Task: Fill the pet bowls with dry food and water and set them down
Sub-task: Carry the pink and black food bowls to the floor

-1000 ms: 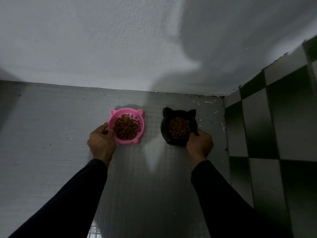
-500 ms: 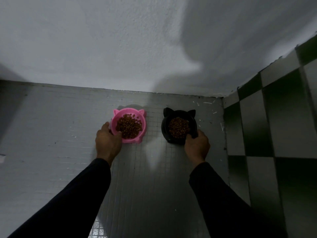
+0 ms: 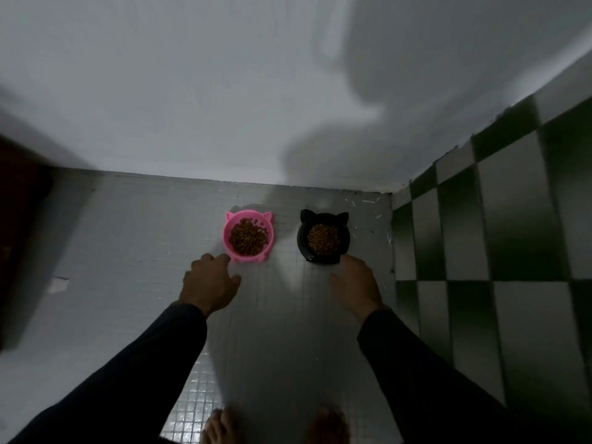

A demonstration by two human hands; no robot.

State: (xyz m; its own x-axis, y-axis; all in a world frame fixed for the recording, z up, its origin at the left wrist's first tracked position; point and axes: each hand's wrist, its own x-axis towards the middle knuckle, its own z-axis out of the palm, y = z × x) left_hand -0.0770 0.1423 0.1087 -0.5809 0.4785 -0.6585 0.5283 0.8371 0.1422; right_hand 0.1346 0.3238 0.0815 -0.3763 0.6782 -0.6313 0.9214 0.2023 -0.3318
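Left hand [image 3: 209, 283]: fingers loosely spread, holding nothing; fingertips just short of the pink bowl's near rim, contact hard to judge.
Right hand [image 3: 355, 285]: fingers relaxed and extended, holding nothing; index tip at or just beside the black bowl's near rim, contact hard to judge.
Sleeves: two, dark, running from 7 and 5 o'clock up to the wrists.
Pink bowl [image 3: 249, 236]: one, flat on the floor at 12 o'clock from the left hand, just short of the wall; two cat-ear tabs pointing to 12 o'clock, toward the wall; roughly round, no marked long axis.
Black bowl [image 3: 323, 238]: one, flat on the floor at 12 o'clock from the right hand, at 3 o'clock from the pink bowl, apart from it; ears also pointing to 12 o'clock.
Dry food [image 3: 248, 241]: two brown heaps, one in each bowl; single pieces blurred.
Floor [image 3: 137, 251]: small pale tiles, dim.
Wall [image 3: 192, 91]: plain white at 12 o'clock, crossed by large shadows.
Checked wall [image 3: 499, 238]: dark and pale tiles at 3 o'clock.
Feet [image 3: 221, 427]: two, bare, cut off by the bottom edge at 6 o'clock.
Dark shape [image 3: 19, 219]: at 9 o'clock, blurred, cut off, not identifiable.
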